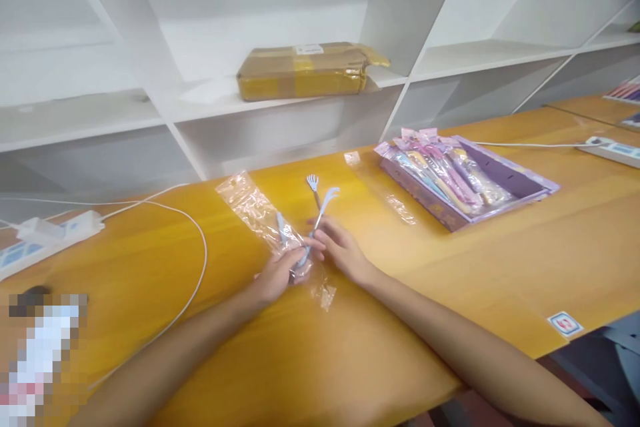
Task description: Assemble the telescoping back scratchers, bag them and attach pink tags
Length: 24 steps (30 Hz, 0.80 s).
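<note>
My left hand (pixel 280 273) is closed around the lower end of a clear plastic bag (pixel 250 203) and a light blue handle. Inside or behind the bag's film, a pale blue piece (pixel 282 227) shows. My right hand (pixel 345 250) pinches the thin metal shaft of a light blue back scratcher (pixel 329 199), its claw-shaped head pointing up and away from me. Just left of it is a second claw-shaped head (pixel 313 183) on a darker shaft; I cannot tell what holds that one. The fingers of both hands almost meet and partly hide the handles.
A purple display box (pixel 460 217) with several bagged items stands at the right. Small plastic scraps (pixel 400 208) lie beside it. White power strips (pixel 60 237) and a cable (pixel 205 247) are on the table (pixel 320 360). A taped carton (pixel 300 77) sits on the shelf behind.
</note>
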{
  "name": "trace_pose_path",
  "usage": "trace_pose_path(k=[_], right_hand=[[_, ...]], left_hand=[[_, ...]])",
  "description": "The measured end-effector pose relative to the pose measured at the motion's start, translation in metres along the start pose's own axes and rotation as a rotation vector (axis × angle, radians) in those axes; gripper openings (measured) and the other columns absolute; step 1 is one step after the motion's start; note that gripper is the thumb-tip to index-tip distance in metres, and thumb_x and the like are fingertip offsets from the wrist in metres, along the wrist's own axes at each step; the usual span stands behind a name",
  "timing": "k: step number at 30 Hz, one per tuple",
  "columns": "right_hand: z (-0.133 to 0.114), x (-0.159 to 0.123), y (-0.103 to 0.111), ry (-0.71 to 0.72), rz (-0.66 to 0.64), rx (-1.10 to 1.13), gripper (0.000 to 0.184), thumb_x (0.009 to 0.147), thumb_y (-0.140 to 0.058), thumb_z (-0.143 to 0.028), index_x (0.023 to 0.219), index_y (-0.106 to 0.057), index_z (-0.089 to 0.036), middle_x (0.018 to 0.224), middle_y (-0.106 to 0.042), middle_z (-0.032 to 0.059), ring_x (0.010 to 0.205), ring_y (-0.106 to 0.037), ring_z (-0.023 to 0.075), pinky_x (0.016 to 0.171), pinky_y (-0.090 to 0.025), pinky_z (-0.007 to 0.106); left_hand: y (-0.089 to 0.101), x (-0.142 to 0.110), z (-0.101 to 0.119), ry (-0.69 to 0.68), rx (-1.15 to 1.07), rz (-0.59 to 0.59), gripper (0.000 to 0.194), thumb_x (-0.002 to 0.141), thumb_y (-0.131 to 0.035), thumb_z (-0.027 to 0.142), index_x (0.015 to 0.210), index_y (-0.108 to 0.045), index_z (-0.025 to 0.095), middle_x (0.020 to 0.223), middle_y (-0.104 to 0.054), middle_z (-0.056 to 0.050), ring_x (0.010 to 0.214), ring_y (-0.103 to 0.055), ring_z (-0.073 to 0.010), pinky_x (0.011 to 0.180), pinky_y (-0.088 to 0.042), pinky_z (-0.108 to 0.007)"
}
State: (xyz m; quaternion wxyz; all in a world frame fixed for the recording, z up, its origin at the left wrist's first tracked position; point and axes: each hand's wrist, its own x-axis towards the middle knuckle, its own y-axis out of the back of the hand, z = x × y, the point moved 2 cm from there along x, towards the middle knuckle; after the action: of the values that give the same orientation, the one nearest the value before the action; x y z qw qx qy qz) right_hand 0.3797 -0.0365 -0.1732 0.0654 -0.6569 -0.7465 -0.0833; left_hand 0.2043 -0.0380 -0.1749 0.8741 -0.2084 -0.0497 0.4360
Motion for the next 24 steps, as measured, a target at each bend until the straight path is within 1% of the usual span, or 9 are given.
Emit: trace_pose_path(k=[2,3,6,9,11,13,15,20,24], right_hand=[[0.002,-0.001,-0.006,-0.102,-0.093,0.140,0.043,0.102,-0.063,-0.062,0.101,-0.068,-0.020,0.072,-0.054,-0.0025,0.060,-0.049,0.0132,0.060,-0.043,0.028],[0.002,-0.001,-0.006,-0.129,-0.086,0.201,0.044,0.100,-0.065,-0.064,0.096,-0.068,-0.020,0.069,-0.052,-0.0035,0.057,-0.046,0.0123,0.058,-0.040,0.027],[-0.002,0.005,0.005,-0.103,0.127,0.377,0.044,0.094,-0.074,-0.064,0.090,-0.067,-0.021,0.073,-0.053,-0.0023,0.064,-0.048,0.0124,0.061,-0.043,0.025],[-0.010,0.013,0.027,0.005,0.389,0.514,0.044,0.087,-0.082,-0.062,0.084,-0.064,-0.022,0.084,-0.054,-0.0005,0.075,-0.053,0.0129,0.069,-0.051,0.024],[-0.016,0.016,0.036,0.015,0.423,0.525,0.044,0.090,-0.078,-0.063,0.087,-0.064,-0.022,0.080,-0.048,-0.0018,0.067,-0.048,0.0114,0.060,-0.049,0.022],[-0.020,0.014,0.039,-0.004,0.377,0.463,0.043,0.098,-0.067,-0.066,0.097,-0.067,-0.023,0.077,-0.042,-0.0034,0.055,-0.037,0.0095,0.045,-0.037,0.021],[-0.021,0.009,0.035,-0.028,0.260,0.359,0.046,0.102,-0.059,-0.067,0.107,-0.069,-0.022,0.075,-0.042,-0.0043,0.049,-0.030,0.0082,0.039,-0.027,0.021],[-0.015,-0.006,0.012,-0.117,-0.183,0.044,0.051,0.104,-0.055,-0.066,0.109,-0.068,-0.017,0.054,-0.040,-0.0090,0.040,-0.034,0.0087,0.042,-0.030,0.023],[-0.010,-0.009,0.006,-0.130,-0.306,-0.033,0.054,0.106,-0.051,-0.065,0.119,-0.066,-0.015,0.050,-0.039,-0.0114,0.039,-0.034,0.0082,0.044,-0.031,0.022]], left_hand=[[-0.002,-0.002,-0.002,0.009,0.037,-0.059,0.037,0.099,-0.065,0.050,0.118,-0.078,0.023,0.104,-0.070,-0.007,0.055,-0.044,-0.0064,0.051,-0.033,-0.023],[-0.003,-0.003,-0.001,0.016,0.084,-0.061,0.039,0.099,-0.064,0.052,0.120,-0.079,0.023,0.102,-0.071,-0.007,0.056,-0.046,-0.0076,0.052,-0.035,-0.023],[-0.001,-0.001,0.009,-0.001,0.232,0.066,0.044,0.100,-0.060,0.057,0.127,-0.078,0.026,0.100,-0.073,-0.006,0.060,-0.051,-0.0109,0.052,-0.038,-0.024],[0.008,0.004,0.029,-0.165,0.226,0.270,0.047,0.100,-0.061,0.059,0.127,-0.077,0.025,0.116,-0.075,-0.008,0.079,-0.064,-0.0161,0.066,-0.051,-0.026],[0.016,0.007,0.044,-0.274,0.146,0.365,0.048,0.099,-0.063,0.060,0.128,-0.077,0.024,0.117,-0.074,-0.009,0.092,-0.067,-0.0192,0.077,-0.055,-0.028],[0.026,0.009,0.057,-0.324,0.074,0.419,0.050,0.098,-0.065,0.061,0.130,-0.075,0.025,0.107,-0.073,-0.006,0.089,-0.067,-0.0184,0.078,-0.057,-0.029],[0.035,0.009,0.069,-0.358,0.037,0.454,0.048,0.098,-0.066,0.060,0.131,-0.074,0.026,0.100,-0.072,-0.004,0.084,-0.066,-0.0162,0.077,-0.058,-0.028],[0.047,0.007,0.091,-0.410,0.012,0.493,0.048,0.094,-0.072,0.061,0.124,-0.076,0.023,0.089,-0.072,-0.004,0.083,-0.069,-0.0167,0.070,-0.056,-0.025],[0.045,0.006,0.098,-0.394,-0.031,0.488,0.054,0.088,-0.076,0.065,0.117,-0.077,0.020,0.088,-0.074,-0.005,0.084,-0.071,-0.0186,0.068,-0.058,-0.027]])
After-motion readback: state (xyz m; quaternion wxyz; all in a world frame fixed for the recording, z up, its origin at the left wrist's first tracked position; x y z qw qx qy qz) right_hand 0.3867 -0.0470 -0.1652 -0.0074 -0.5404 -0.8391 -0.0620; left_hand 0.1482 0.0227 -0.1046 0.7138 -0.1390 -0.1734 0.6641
